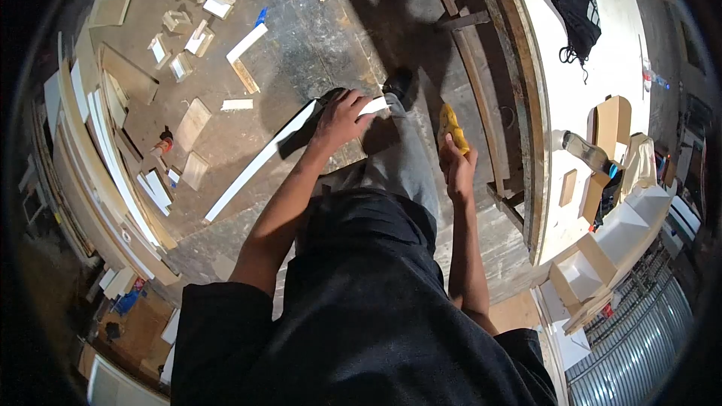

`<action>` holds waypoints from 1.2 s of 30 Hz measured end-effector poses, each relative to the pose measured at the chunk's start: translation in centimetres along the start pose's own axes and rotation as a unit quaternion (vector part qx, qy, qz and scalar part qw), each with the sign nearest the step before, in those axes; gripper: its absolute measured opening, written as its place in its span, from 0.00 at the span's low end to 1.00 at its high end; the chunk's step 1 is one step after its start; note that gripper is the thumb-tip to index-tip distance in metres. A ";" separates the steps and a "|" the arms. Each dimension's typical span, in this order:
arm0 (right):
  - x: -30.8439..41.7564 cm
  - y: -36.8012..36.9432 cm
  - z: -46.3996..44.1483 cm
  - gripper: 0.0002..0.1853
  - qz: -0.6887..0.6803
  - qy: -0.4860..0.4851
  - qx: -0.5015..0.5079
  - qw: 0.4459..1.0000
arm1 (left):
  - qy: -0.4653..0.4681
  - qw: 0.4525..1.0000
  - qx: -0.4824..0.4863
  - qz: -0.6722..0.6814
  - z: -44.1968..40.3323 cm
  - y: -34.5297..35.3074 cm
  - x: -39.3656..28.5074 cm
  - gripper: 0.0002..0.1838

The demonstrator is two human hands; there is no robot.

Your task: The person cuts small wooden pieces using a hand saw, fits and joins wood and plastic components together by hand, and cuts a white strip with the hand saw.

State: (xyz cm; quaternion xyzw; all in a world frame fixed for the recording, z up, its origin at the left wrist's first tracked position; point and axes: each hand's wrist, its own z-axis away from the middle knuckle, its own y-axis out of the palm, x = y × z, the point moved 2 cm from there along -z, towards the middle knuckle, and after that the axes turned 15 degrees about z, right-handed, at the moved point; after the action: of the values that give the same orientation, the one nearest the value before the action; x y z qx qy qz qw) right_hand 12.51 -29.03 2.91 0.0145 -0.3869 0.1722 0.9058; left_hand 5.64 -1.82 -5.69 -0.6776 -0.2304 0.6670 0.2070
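Note:
A long white-faced strip of wood (259, 162) slants up from the floor at the left toward my legs. My left hand (340, 119) is closed over it near its upper end, fingers wrapped across the top. The end of the strip (374, 106) pokes out just past my fingers, beside my foot. My right hand (457, 162) grips a yellow tool (451, 126) held upright between my leg and the workbench. Its kind is not clear from this angle, and it is apart from the strip.
At right stands a white-topped workbench (575, 105) with wooden edges, carrying a black mesh bag (573, 7) and a clear bottle (590, 153). Small wood blocks (218, 4) and offcuts (193, 122) litter the floor at left. Long boards (98, 150) lean along the left side.

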 end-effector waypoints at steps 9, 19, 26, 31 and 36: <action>2.3 3.0 3.7 0.11 0.018 -0.039 0.053 0.998 | -0.158 0.986 0.040 0.042 -3.5 -1.4 -2.3 0.13; 0.0 5.4 3.5 0.18 0.205 -0.131 0.066 0.968 | -0.177 0.979 -0.028 0.094 -3.1 -0.1 -1.0 0.15; -0.2 4.5 2.4 0.19 0.257 -0.126 0.079 0.955 | -0.174 0.982 -0.035 0.065 -2.7 -0.6 0.1 0.14; -2.1 4.5 3.4 0.14 0.149 -0.026 0.097 0.984 | -0.219 0.972 -0.054 0.060 -1.5 -2.3 -0.5 0.12; -0.5 4.0 4.5 0.12 0.062 -0.019 0.057 0.996 | -0.180 0.980 -0.060 -0.055 -1.6 -1.8 -2.1 0.10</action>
State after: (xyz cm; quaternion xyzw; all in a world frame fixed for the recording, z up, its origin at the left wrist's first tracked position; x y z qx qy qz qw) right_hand 7.75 -26.14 5.32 0.0455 -0.3937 0.2491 0.8837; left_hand 7.20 -1.56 -2.86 -0.5443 -0.3404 0.7503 0.1578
